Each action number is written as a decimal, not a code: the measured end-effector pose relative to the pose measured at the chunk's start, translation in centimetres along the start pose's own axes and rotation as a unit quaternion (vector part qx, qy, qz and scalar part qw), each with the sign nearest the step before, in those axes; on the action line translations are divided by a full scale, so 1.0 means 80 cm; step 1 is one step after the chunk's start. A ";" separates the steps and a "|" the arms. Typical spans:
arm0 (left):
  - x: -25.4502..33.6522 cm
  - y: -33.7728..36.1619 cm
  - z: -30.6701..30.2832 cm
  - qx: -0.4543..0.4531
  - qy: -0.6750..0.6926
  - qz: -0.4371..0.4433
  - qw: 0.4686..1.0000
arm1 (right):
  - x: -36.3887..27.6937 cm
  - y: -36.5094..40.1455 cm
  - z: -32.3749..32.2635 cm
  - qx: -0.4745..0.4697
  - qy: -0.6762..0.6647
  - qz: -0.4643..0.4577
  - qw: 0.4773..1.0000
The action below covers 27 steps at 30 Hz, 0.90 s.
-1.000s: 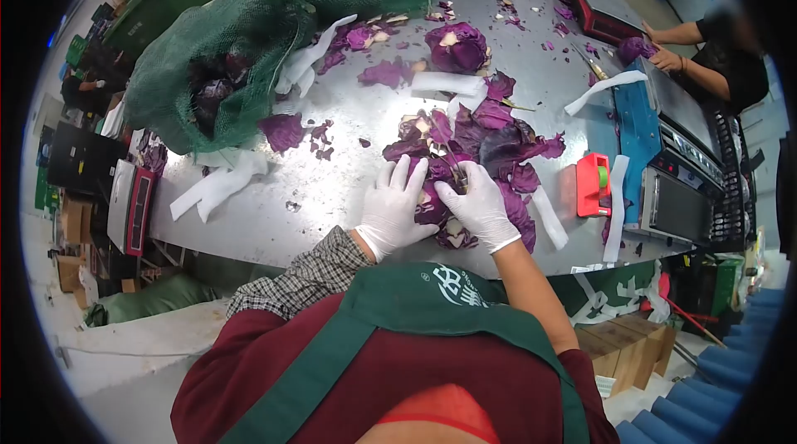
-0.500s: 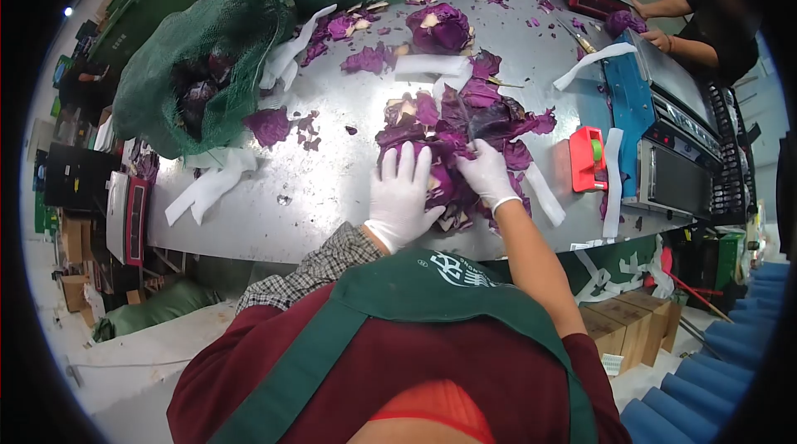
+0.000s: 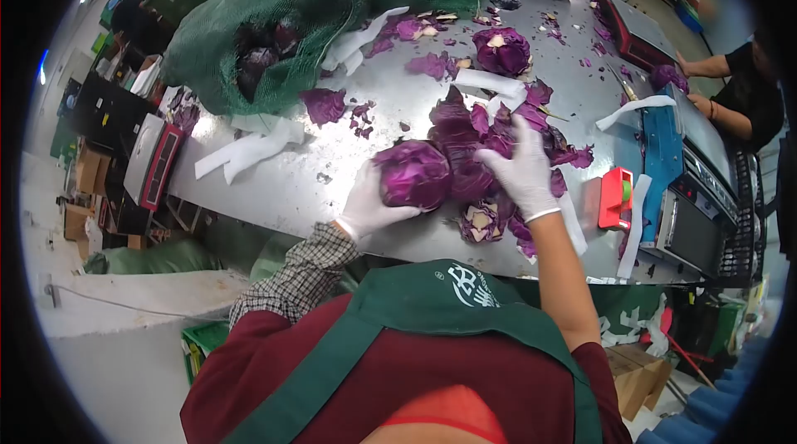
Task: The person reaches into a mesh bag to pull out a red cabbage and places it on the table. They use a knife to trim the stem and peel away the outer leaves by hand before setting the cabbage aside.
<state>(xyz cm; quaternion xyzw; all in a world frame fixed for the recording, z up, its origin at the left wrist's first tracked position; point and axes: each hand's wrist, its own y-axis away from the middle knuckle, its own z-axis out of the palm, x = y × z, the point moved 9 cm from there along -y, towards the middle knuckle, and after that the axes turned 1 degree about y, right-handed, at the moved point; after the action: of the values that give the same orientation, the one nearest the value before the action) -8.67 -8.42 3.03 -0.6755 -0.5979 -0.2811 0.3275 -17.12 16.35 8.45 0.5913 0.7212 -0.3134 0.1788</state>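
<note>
My left hand [image 3: 365, 202], in a white glove, is wrapped round the left side of a red cabbage [image 3: 413, 176], thumb low along its front. Large dark outer leaves [image 3: 461, 141] lie against the cabbage's right side. Over the right part of this leaf pile my gloved right hand [image 3: 525, 168] is held with fingers spread and thumb apart, nothing gripped in it. A leafy piece with a pale cut stem [image 3: 481, 222] sits just below, near the table edge. Farther back rests a second red cabbage [image 3: 502, 51], a pale patch on its top.
A green net bag [image 3: 216, 46] with cabbages inside lies at the back left. White foam strips [image 3: 257, 149] are scattered about. On the right are a red tape dispenser [image 3: 615, 197] and a blue machine [image 3: 664, 170]. A co-worker's arms [image 3: 710, 66] reach toward another cabbage [image 3: 668, 77].
The cabbage now shows whole, its left side in my left hand, apart from much of the leaf pile. My right hand has opened and lifted off the leaves. The view has shifted.
</note>
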 end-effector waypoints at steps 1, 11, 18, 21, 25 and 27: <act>0.005 -0.004 0.007 -0.003 -0.028 -0.007 1.000 | -0.048 0.006 0.005 -0.026 -0.066 -0.064 0.995; 0.011 -0.037 0.009 -0.021 0.007 0.012 1.000 | -0.054 0.055 0.064 -0.070 -0.201 -0.102 0.972; -0.067 -0.035 -0.003 -0.012 0.343 -0.169 0.924 | 0.110 0.089 0.075 -0.101 -0.052 0.144 0.983; -0.040 -0.027 -0.001 0.012 0.287 -0.139 0.948 | 0.039 0.064 0.041 -0.019 -0.102 0.043 0.994; -0.010 -0.021 0.022 -0.012 0.264 -0.184 0.947 | -0.024 0.047 0.097 -0.122 -0.082 0.022 0.989; -0.007 -0.022 0.010 -0.003 0.274 -0.175 0.946 | -0.011 0.037 0.106 -0.135 -0.140 0.027 0.981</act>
<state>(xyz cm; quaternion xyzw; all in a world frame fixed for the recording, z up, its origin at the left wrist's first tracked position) -10.53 -8.04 2.33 -0.4579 -0.5930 -0.5102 0.4224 -15.03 10.37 2.06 0.5310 0.7085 -0.2882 0.3647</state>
